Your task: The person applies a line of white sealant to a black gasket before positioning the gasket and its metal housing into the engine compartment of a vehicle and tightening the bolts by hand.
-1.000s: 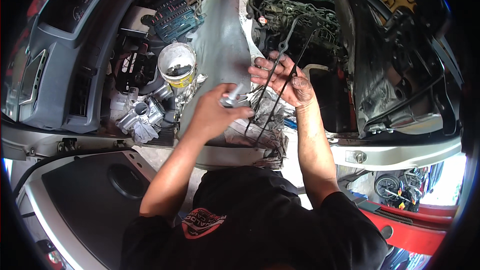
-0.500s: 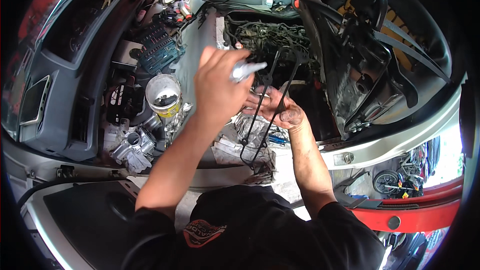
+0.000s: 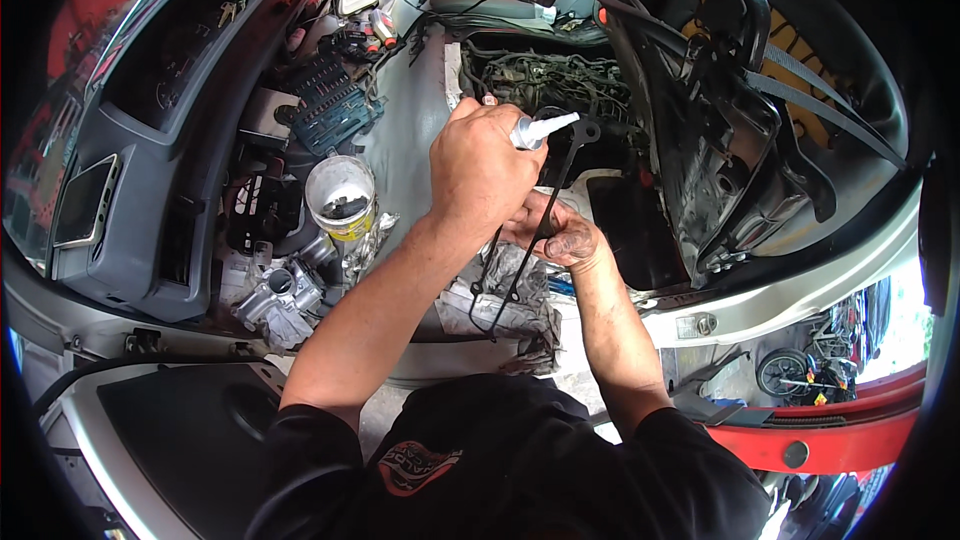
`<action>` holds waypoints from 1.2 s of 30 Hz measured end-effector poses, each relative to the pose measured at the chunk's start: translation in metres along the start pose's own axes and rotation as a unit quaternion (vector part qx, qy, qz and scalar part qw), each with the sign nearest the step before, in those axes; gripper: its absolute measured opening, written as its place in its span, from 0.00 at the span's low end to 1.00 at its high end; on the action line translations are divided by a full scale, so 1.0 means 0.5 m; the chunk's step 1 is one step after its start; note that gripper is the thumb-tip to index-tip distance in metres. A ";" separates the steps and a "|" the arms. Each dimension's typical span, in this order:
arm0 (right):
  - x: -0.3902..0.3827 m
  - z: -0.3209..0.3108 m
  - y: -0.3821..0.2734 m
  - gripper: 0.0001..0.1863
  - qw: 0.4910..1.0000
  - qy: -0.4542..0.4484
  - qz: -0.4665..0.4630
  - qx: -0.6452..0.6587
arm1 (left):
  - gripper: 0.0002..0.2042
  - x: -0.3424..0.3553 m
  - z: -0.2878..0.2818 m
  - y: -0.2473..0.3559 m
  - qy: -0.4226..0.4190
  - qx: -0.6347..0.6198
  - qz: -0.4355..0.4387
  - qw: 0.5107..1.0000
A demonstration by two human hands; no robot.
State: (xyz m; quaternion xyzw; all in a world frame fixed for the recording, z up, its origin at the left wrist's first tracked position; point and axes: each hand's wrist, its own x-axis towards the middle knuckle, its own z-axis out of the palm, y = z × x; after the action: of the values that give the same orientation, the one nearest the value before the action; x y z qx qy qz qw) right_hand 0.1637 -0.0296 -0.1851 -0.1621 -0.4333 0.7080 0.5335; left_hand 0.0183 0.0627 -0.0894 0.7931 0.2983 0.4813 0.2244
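My left hand (image 3: 482,162) is closed round a silver sealant tube (image 3: 526,132). Its white tapered nozzle points right, close to the upper end of a thin black gasket (image 3: 561,180). That gasket is a long narrow loop with small eyelets, held tilted by my right hand (image 3: 568,240), fingers behind it and thumb at its side. My left hand hides part of the loop and some right fingers. Below the gasket's lower end lie crumpled, stained rags (image 3: 525,290). Beyond both hands is the open engine bay (image 3: 550,75), full of hoses and dirty metal parts.
To the left are a clear plastic tub (image 3: 341,190), a metal throttle body (image 3: 280,290) and a blue socket set (image 3: 335,110). A dark tilted seat (image 3: 730,160) with grey straps stands to the right. The pale door sill (image 3: 740,315) runs across the near side.
My left hand has moved right and slightly down, bringing the tube's nozzle to the gasket's upper end. The gasket has shifted slightly left and down in my right hand.
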 end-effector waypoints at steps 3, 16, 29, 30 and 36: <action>-0.009 0.023 -0.019 0.50 0.998 0.052 -0.001 -0.030 | 0.10 -0.002 -0.004 0.003 0.010 0.017 0.020 1.000; 0.037 0.217 -0.156 0.12 0.613 0.493 -0.184 -0.589 | 0.13 -0.002 -0.008 0.014 0.089 0.142 0.137 0.976; 0.044 0.201 -0.232 0.06 0.732 0.371 -0.136 -0.555 | 0.17 -0.127 -0.144 -0.053 0.084 0.085 -0.209 0.971; 0.042 0.199 -0.234 0.06 0.739 0.357 -0.117 -0.559 | 0.17 -0.157 -0.148 -0.054 0.096 0.089 -0.218 0.967; 0.027 0.213 -0.239 0.06 0.748 0.236 -0.138 -0.604 | 0.08 -0.249 -0.151 0.122 0.111 0.063 -0.211 0.969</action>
State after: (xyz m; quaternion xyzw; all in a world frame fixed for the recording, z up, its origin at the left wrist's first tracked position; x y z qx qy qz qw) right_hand 0.1584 -0.0578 -0.0269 -0.5512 -0.6485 0.1560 0.5013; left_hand -0.0782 -0.0619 -0.0954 0.6668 0.5111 0.4882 0.2361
